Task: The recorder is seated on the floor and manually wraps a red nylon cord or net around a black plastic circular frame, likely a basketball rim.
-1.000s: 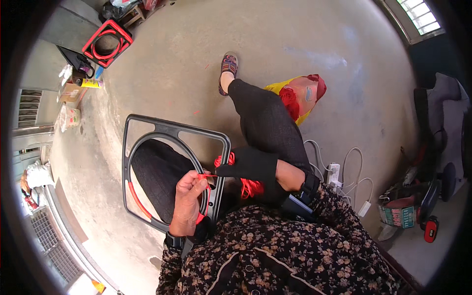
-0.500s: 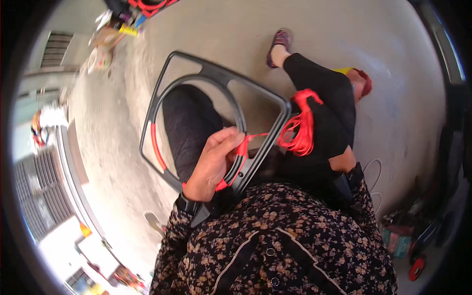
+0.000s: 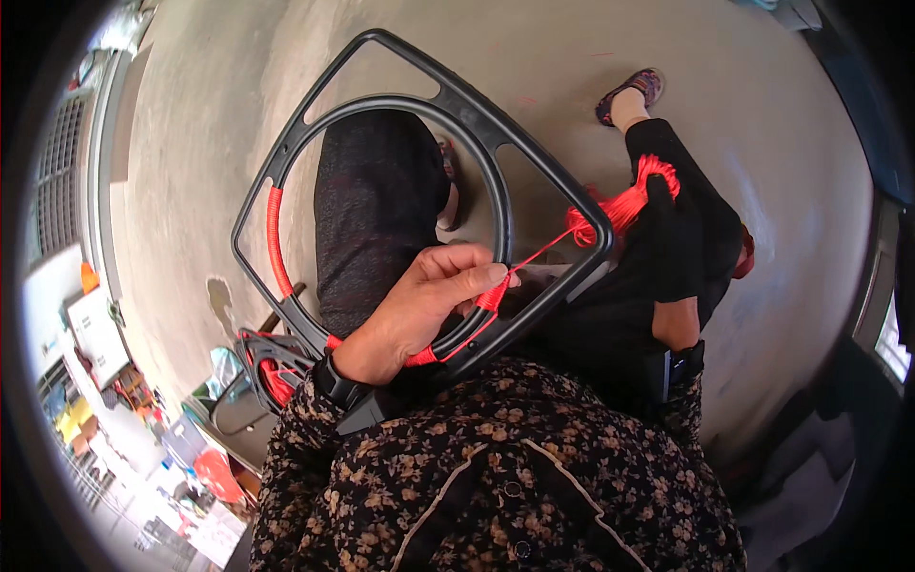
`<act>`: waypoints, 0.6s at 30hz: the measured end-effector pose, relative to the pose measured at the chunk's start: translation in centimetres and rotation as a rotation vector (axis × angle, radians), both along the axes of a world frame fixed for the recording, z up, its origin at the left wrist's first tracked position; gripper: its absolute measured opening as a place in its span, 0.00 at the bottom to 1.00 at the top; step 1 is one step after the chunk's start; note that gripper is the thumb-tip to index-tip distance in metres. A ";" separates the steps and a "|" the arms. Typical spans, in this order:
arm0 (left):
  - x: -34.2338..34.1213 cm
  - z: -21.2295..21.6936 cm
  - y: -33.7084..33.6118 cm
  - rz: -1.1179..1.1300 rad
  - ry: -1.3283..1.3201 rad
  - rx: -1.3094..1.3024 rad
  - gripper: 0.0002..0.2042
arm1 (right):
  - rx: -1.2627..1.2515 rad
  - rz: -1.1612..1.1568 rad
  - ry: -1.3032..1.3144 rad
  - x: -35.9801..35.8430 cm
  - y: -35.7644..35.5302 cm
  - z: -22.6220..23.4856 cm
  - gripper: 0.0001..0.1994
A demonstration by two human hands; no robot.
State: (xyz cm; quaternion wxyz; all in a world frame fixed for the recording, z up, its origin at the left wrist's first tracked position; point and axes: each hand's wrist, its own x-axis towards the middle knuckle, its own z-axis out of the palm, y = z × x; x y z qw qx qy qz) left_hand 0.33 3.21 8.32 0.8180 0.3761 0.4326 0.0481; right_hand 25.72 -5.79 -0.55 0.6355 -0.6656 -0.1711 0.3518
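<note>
My left hand (image 3: 419, 300) is closed on the ring of a black plastic frame (image 3: 500, 143), thumb and fingers pinching beside a red cord winding (image 3: 493, 291). The frame is a rounded diamond with a round opening, tilted over my left thigh. Another red winding (image 3: 275, 243) covers part of its left side. From the pinch, a taut strand crosses the frame to a loose red cord bundle (image 3: 620, 214). My right hand (image 3: 660, 238), apparently in a black covering, holds this bundle; its fingers blend into my dark trousers.
At my left stands another black frame with red cord (image 3: 276, 381). My right foot (image 3: 631, 98) rests on the concrete floor (image 3: 219, 114). Clutter including a red bag (image 3: 219, 475) lies at the lower left. Dark objects (image 3: 805, 477) stand at the lower right.
The frame has come up and to the left in view, with my left hand still gripping it. The cord bundle has moved right and the strand is longer. My view has turned.
</note>
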 end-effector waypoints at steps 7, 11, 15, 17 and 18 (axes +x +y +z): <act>0.3 0.6 -0.2 -0.090 -0.102 -0.037 0.10 | -0.084 0.067 -0.021 -3.5 3.8 2.0 0.13; 0.7 0.5 -0.3 -0.138 -0.158 -0.029 0.10 | -0.216 0.846 -0.698 -5.6 -0.1 4.0 0.14; 1.0 -0.8 -0.3 -0.106 -0.163 0.035 0.08 | -0.694 1.612 -0.918 -4.4 -2.5 1.8 0.17; 1.4 -1.9 -0.6 -0.006 -0.215 0.033 0.05 | -0.263 1.085 -0.812 -5.0 -3.9 -0.5 0.18; 2.1 -2.5 -0.8 0.037 -0.147 0.030 0.05 | -0.184 0.981 -0.811 -4.8 -4.1 -1.4 0.19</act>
